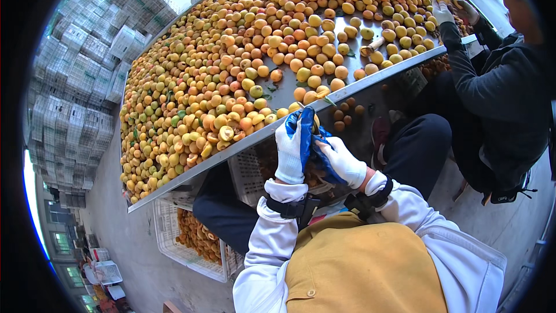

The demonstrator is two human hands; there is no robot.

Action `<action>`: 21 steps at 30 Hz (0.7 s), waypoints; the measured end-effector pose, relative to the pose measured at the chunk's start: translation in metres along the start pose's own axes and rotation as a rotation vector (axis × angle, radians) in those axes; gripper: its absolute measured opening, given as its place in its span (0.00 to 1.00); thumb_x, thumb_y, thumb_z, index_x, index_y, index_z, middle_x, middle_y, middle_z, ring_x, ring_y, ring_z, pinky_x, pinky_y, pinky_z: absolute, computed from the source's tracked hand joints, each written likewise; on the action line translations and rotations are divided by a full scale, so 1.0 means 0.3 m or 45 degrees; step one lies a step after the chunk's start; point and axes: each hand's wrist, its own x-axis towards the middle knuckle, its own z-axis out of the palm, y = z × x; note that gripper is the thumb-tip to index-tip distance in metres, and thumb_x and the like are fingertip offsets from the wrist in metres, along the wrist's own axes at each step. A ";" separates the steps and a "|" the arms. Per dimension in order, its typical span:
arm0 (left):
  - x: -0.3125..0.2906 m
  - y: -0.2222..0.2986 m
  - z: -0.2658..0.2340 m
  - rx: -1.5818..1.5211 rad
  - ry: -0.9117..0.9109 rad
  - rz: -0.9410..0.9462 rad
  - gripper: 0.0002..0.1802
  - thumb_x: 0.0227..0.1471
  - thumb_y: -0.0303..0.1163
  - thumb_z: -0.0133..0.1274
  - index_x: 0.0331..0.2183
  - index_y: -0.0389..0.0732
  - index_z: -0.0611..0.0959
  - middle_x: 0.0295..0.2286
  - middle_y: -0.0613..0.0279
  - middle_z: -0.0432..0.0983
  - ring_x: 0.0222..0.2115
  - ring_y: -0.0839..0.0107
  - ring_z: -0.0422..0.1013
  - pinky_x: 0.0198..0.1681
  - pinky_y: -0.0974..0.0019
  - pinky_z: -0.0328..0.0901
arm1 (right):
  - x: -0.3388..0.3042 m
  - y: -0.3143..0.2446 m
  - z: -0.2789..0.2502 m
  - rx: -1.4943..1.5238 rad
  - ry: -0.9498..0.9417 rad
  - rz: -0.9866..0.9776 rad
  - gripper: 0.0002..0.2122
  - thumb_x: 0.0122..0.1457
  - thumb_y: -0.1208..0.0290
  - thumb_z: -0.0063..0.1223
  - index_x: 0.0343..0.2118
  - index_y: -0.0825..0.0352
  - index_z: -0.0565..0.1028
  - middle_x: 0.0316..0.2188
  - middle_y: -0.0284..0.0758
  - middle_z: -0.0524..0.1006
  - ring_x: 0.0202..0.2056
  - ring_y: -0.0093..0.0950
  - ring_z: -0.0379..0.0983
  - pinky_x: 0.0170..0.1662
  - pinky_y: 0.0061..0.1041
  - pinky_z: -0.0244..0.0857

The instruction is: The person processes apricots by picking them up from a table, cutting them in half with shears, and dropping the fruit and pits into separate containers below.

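Note:
Both my hands wear white gloves with blue coated palms and meet just off the near edge of a metal table [231, 152]. My left hand [293, 144] is closed, its fingers upright, around an apricot [315, 122] that shows only as a sliver of orange-yellow. Close against it, my right hand [339, 159] has its fingers curled in; what they grip is hidden. Spread thickly over the tabletop are many whole apricots [243, 40]. A split apricot half [226, 133] lies near the edge, left of my hands.
Below the table stands a white plastic crate [168, 237] holding apricot halves [197, 235]. Several apricots [346, 113] lie on the floor beneath the edge. A co-worker [498, 87] sits at the right, gloved hands over the fruit. Stacked crates [75, 75] rise at the left.

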 end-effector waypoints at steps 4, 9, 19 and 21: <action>-0.020 0.012 -0.015 -0.247 -0.087 -0.056 0.17 0.64 0.41 0.53 0.34 0.35 0.81 0.28 0.67 0.77 0.28 0.80 0.72 0.32 0.74 0.68 | -0.022 -0.029 -0.022 0.574 -0.223 0.392 0.10 0.70 0.63 0.45 0.44 0.64 0.72 0.27 0.27 0.74 0.23 0.18 0.68 0.24 0.18 0.63; -0.048 0.018 -0.051 -0.380 -0.150 -0.115 0.18 0.65 0.40 0.50 0.43 0.33 0.79 0.34 0.59 0.80 0.32 0.72 0.77 0.37 0.71 0.72 | -0.004 -0.016 -0.006 -0.070 -0.103 0.161 0.12 0.70 0.63 0.45 0.42 0.68 0.74 0.30 0.28 0.75 0.30 0.17 0.67 0.35 0.20 0.64; -0.054 0.011 -0.027 -0.515 -0.231 -0.138 0.22 0.65 0.42 0.50 0.48 0.31 0.78 0.39 0.52 0.81 0.38 0.64 0.79 0.45 0.64 0.74 | 0.002 -0.033 -0.020 -0.858 0.129 -0.348 0.10 0.65 0.69 0.51 0.38 0.73 0.75 0.29 0.49 0.79 0.32 0.47 0.76 0.36 0.37 0.68; -0.055 0.012 0.000 -0.511 -0.183 -0.187 0.23 0.66 0.43 0.48 0.47 0.31 0.78 0.38 0.51 0.81 0.36 0.64 0.79 0.43 0.64 0.75 | -0.005 -0.039 -0.008 -0.922 0.178 -0.350 0.09 0.64 0.70 0.52 0.38 0.73 0.74 0.31 0.52 0.78 0.36 0.52 0.74 0.38 0.40 0.68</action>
